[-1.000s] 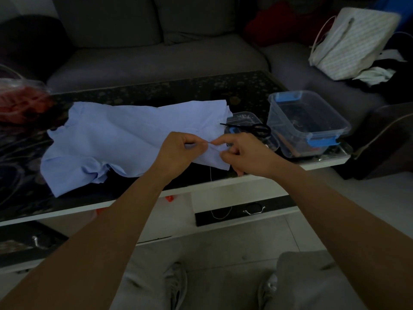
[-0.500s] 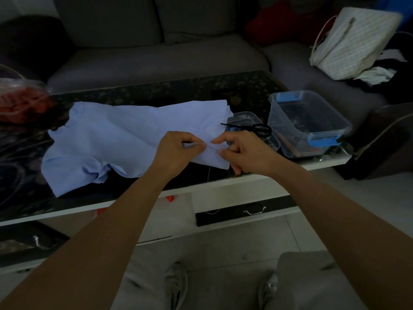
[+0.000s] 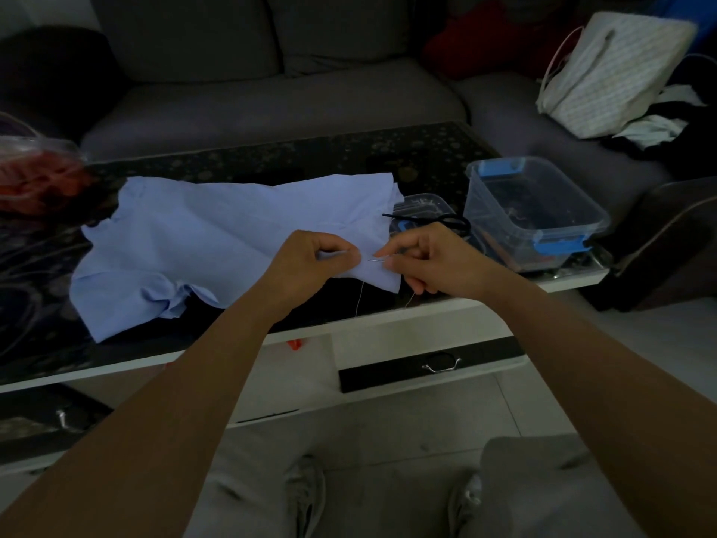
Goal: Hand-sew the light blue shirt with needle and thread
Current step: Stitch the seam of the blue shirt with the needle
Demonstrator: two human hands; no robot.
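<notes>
At the far left a clear bag (image 3: 35, 176) of red stuff sits on the dark glass table (image 3: 295, 157). The light blue shirt (image 3: 201, 242) lies spread across the table's middle, its near right corner lifted off the glass. The left hand (image 3: 310, 262) has its fingers curled, thumb and forefinger pinching a fold of that corner. Just beside the thumb, the needle (image 3: 375, 259) lies nearly level across the cloth and points at the left hand. Its other end is pinched between thumb and forefinger of the right hand (image 3: 430, 262), whose other fingers are tucked under. Thread (image 3: 360, 300) hangs below the corner. Behind the right hand lie black scissors (image 3: 434, 220), then a clear box (image 3: 535, 211) with blue clasps.
</notes>
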